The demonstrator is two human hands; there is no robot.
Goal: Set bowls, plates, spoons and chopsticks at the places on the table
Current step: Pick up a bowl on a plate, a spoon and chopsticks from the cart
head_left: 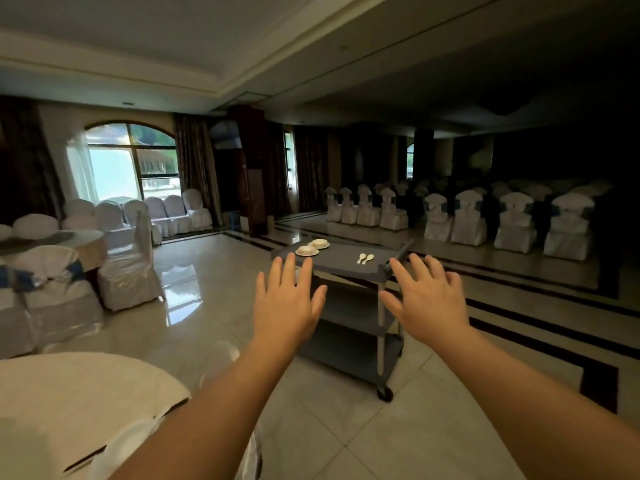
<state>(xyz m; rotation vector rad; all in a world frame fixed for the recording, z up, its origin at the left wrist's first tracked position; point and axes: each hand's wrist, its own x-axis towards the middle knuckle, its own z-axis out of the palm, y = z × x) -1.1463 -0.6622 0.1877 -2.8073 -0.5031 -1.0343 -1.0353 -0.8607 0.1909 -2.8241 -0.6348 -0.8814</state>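
A grey service cart (349, 268) stands ahead on the tiled floor. On its top sit two white bowls on plates (307, 250) (319, 243) at the far left, and two white spoons (365, 258) lie near the right side. My left hand (285, 303) and my right hand (427, 299) are stretched out toward the cart, palms down, fingers spread and straight, holding nothing. Both hands are in the air short of the cart. No chopsticks show on the cart top.
A white-clothed round table (69, 403) fills the lower left, with a dark pair of chopsticks (85, 459) near its edge. Covered chairs (128, 275) and another round table (59, 239) stand left. Rows of covered chairs (467, 216) line the dim right side.
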